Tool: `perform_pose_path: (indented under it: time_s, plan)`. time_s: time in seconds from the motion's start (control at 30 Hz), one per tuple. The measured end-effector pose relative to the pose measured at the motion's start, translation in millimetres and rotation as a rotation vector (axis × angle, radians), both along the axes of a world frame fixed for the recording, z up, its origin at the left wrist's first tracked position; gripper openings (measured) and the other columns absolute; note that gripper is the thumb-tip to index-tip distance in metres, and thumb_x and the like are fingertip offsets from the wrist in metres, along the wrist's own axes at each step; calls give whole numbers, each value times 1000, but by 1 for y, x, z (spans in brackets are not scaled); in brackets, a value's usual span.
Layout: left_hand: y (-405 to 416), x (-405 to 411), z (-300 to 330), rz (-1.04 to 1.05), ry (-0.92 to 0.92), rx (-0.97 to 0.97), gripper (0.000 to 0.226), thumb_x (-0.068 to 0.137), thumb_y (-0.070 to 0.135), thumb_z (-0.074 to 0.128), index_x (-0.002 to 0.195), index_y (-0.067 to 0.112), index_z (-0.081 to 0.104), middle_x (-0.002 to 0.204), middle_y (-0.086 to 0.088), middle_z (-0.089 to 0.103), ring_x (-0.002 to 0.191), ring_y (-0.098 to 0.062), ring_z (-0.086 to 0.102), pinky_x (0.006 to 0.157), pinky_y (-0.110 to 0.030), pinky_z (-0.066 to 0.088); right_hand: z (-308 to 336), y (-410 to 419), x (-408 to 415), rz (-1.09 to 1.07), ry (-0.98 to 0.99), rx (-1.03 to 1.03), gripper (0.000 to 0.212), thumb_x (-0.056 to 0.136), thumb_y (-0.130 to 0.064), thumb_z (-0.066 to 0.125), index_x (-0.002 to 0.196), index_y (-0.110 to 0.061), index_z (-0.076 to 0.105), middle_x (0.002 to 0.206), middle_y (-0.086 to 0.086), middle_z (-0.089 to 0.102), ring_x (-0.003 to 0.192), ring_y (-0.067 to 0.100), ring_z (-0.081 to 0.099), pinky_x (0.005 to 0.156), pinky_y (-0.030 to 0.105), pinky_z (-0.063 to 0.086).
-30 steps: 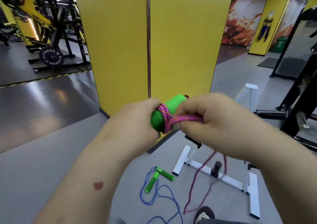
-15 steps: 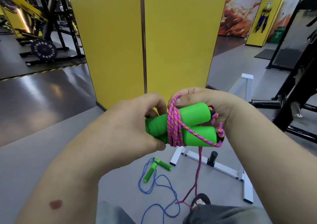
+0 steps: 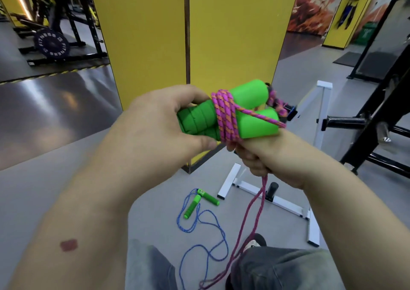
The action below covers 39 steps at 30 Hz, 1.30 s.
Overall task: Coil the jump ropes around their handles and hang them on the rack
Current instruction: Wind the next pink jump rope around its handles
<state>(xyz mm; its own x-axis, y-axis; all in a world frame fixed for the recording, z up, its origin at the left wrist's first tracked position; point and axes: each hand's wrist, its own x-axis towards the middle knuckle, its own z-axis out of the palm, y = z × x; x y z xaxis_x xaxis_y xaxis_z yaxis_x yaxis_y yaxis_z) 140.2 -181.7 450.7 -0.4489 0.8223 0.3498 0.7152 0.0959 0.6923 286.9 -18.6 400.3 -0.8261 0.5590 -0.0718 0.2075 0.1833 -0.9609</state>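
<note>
sideways, green handles [image 3: 224, 112] point up-right, left hand [image 3: 159, 125] gripping.

The smooth grey gym floor [image 3: 44, 189] carries a blue green-handled jump rope [image 3: 200, 203] below the grip, beside a white metal stand [image 3: 261, 193].

Even, bright indoor light filled the gym; pale glare streaked the glossy dark floor [image 3: 46, 103] at left. Wide-angle bending curved the edges, the far background was soft, and shadows stayed faint
</note>
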Motion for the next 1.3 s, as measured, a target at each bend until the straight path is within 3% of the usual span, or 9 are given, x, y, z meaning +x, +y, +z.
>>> perform_pose_path:
  time_s: [0.1, 0.27, 0.53, 0.63, 0.77, 0.97, 1.07, 1.17, 1.3]
  plan:
    - [1, -6, -2, 80, 21, -5, 42, 68, 32, 92, 85, 56, 62, 100, 38, 55, 88, 11, 55, 62, -19, 44, 11, -18, 3, 24, -182, 369, 28, 99, -47, 50, 90, -25, 65, 59, -6, 41, 54, 15, 37, 54, 34, 32]
    - [1, -7, -1, 114, 51, -13, 42, 69, 30, 91, 103, 45, 72, 88, 27, 63, 76, 6, 58, 50, -15, 38, 36, -40, 17, 11, -228, 750, 37, 97, -44, 50, 81, -12, 59, 63, 8, 42, 55, 18, 41, 58, 45, 42]
    - [1, 5, 0, 46, 317, -181, 40, 74, 28, 87, 105, 47, 72, 94, 10, 61, 89, -9, 53, 74, -30, 40, 79, -56, 34, 48, -22, 1003, 12, 76, -22, 77, 77, -34, 75, 64, -16, 63, 64, 6, 60, 56, 15, 45]
    - [3, 10, -5, -81, 322, -232, 49, 71, 28, 89, 110, 50, 71, 93, 15, 61, 91, -3, 52, 75, -26, 40, 92, -38, 28, 95, 85, 890, 13, 71, -27, 86, 80, -31, 77, 71, -13, 70, 63, 6, 65, 54, 16, 48]
    - [-3, 4, -5, -140, 177, -145, 52, 66, 27, 92, 106, 53, 72, 95, 24, 65, 94, 3, 57, 71, -17, 42, 77, 2, 12, 173, 192, 348, 18, 64, -21, 86, 78, -16, 78, 66, 1, 70, 57, 10, 62, 51, 21, 50]
    - [-8, -8, -5, -281, -261, 6, 55, 52, 19, 100, 97, 43, 78, 93, 9, 79, 84, -9, 75, 74, -22, 59, 15, 23, -6, 40, 252, -287, 15, 86, -11, 70, 72, -18, 71, 63, 6, 61, 48, 12, 52, 47, 22, 42]
    - [-3, -11, -8, -146, -332, 69, 59, 55, 11, 100, 101, 35, 71, 86, 2, 77, 68, -17, 75, 61, -26, 60, -3, 1, -12, 49, 79, -25, 29, 85, -16, 62, 61, -25, 48, 56, -3, 34, 49, 11, 25, 49, 26, 20]
    - [5, -13, -15, 87, -244, 83, 55, 60, 24, 99, 97, 41, 62, 81, 5, 71, 57, -13, 68, 55, -33, 52, 9, -28, -9, 48, -118, 478, 29, 100, -40, 53, 80, -21, 65, 58, -6, 43, 52, 13, 40, 50, 39, 40]
    - [7, -13, -18, 242, -60, 27, 43, 68, 33, 93, 96, 43, 62, 91, 15, 66, 74, -1, 58, 55, -15, 37, 39, -47, 11, 40, -207, 853, 33, 94, -51, 49, 83, -21, 60, 66, -2, 51, 60, 14, 48, 58, 37, 42]
